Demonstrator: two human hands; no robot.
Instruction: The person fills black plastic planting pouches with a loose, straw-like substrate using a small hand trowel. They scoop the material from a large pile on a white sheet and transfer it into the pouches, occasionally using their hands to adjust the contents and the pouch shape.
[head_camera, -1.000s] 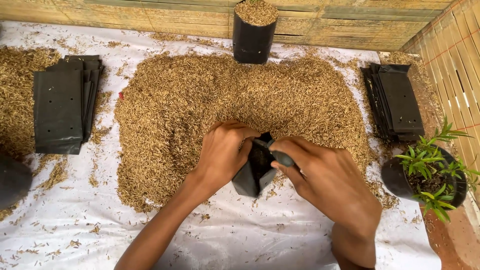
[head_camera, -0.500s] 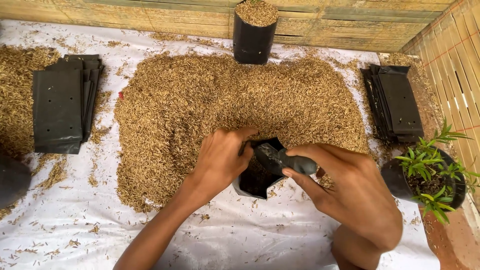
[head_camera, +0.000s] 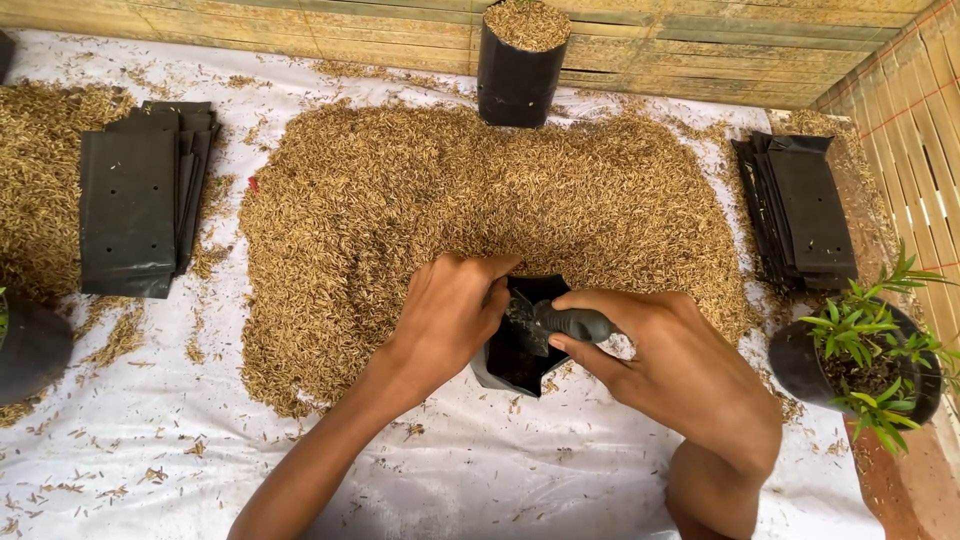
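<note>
My left hand (head_camera: 445, 315) grips the left rim of a small black plastic grow bag (head_camera: 520, 350) that stands open at the near edge of a big heap of rice husks (head_camera: 480, 200). My right hand (head_camera: 680, 370) is closed around the dark handle of a small hand trowel (head_camera: 560, 322). The trowel's blade points left and dips into the bag's mouth. Husk bits cling to the blade. The bag's inside is dark, and I cannot see how full it is.
A filled black bag (head_camera: 518, 62) stands at the far edge by the bamboo wall. Flat stacks of empty black bags lie at the left (head_camera: 135, 205) and right (head_camera: 800, 205). A potted green seedling (head_camera: 865, 355) sits at the right. White sheet (head_camera: 200, 470) covers the floor.
The bag's mouth has been pulled open. My right hand swung the trowel out to the right, then back left, with its blade now inside the bag. The view shifted slightly.
</note>
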